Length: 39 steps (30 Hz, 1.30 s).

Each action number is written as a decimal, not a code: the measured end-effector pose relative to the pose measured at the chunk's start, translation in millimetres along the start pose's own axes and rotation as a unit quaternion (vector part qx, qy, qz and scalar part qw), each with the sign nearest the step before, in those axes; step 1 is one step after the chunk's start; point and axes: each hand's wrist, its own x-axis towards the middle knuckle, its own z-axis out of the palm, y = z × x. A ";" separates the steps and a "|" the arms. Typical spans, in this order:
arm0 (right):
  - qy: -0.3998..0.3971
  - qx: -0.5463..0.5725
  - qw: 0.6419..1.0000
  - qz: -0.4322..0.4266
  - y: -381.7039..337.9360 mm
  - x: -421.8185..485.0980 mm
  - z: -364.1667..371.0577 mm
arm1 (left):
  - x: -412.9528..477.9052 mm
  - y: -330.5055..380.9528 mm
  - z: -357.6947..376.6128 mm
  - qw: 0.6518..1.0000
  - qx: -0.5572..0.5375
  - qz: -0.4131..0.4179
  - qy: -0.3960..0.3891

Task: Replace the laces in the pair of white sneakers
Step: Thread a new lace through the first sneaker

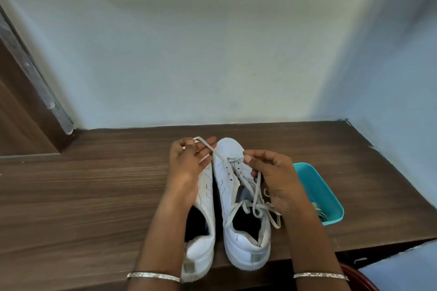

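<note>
Wooden table (94, 184) bears both sneakers: left hand (186, 163) and right hand (276, 177) each pinch the lace (230, 214) of the right sneaker (236, 196), threaded only near the toe; the left sneaker (203, 253) appears unlaced, so most work seemingly remains.

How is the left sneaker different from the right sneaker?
The right sneaker has a lace through its front eyelets, pinched by the left hand and right hand; the left sneaker shows no lace where visible. The left sneaker's front hides under the left hand; the right sneaker is mostly in view. The left sneaker sits nearer the table edge than the right sneaker. Both are white, side by side, toes pointing away.
</note>
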 end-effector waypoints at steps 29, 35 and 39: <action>0.064 -0.361 0.922 -0.127 -22.8 -5.5 -30.6 | 2.1 38.1 -49.4 0.810 0.519 0.260 -0.081; 0.042 -0.566 0.820 -0.069 -31.8 -28.5 -33.9 | -29.2 41.6 -20.0 0.962 0.215 0.131 -0.102; 0.006 -0.609 0.792 -0.047 -43.0 -44.6 -41.0 | -43.3 58.4 -13.6 0.986 0.090 0.106 -0.086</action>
